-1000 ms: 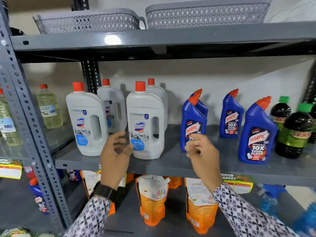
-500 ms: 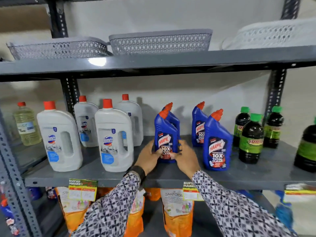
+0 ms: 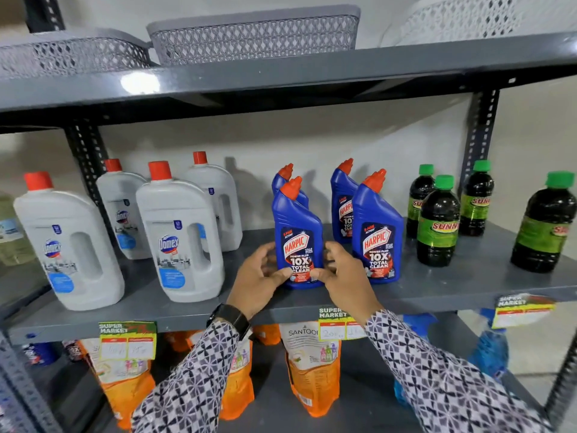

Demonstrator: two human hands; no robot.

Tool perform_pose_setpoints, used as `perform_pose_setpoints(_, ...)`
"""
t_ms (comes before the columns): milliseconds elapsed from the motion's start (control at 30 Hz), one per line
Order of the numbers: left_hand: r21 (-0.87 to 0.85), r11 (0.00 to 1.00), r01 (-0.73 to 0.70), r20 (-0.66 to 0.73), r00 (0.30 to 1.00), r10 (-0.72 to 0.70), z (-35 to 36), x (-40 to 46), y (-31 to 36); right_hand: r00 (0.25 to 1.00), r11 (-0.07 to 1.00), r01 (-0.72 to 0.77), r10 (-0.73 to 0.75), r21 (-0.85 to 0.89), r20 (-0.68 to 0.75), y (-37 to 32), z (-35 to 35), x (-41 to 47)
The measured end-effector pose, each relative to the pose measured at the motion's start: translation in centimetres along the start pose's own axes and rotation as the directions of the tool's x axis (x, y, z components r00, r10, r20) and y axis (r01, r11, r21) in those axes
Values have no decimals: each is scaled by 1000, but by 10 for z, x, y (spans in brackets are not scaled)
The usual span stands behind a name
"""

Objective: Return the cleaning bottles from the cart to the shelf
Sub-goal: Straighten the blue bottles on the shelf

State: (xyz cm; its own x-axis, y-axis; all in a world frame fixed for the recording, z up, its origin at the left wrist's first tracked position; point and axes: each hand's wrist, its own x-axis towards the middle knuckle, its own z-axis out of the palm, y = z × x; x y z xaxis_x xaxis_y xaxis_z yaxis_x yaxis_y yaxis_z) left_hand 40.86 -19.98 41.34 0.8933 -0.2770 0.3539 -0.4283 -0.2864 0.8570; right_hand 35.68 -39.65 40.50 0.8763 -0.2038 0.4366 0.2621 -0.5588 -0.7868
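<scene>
Blue, the front Harpic bottle (image 3: 298, 242) stands at the shelf (image 3: 437, 292) edge, left hand (image 3: 259, 276) at its eight o'clock and right hand (image 3: 343, 273) at four pinching its base, four now shelved, cart unseen, remainder unknowable.

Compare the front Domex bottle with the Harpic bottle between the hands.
The Domex bottle is white, broad, with a cut-through handle and straight cap; the Harpic bottle is blue, slimmer, with an angled spout. Domex stands untouched; the left hand and right hand touch Harpic. Both stand upright, red-capped.
</scene>
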Motion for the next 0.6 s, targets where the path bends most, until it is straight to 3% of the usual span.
perform_pose_setpoints(333,-60,998,9,-9,1000,-10,-1,-7,10,999,1000,-8,7,17,36,-6,-2,-7)
perform_pose_setpoints(400,-157,987,-18,-114,993,0,1,-18,16,996,1000,-21,20,4,92,-6,-11,-19)
perform_pose_setpoints(500,-274,958,-89,-396,918,-28,16,-41,25,996,999,-5,9,-50,91,4,-45,-39)
perform_pose_setpoints(600,-354,923,-150,-451,892,-28,46,-62,44,999,997,54,-53,-60,5,21,-96,-49)
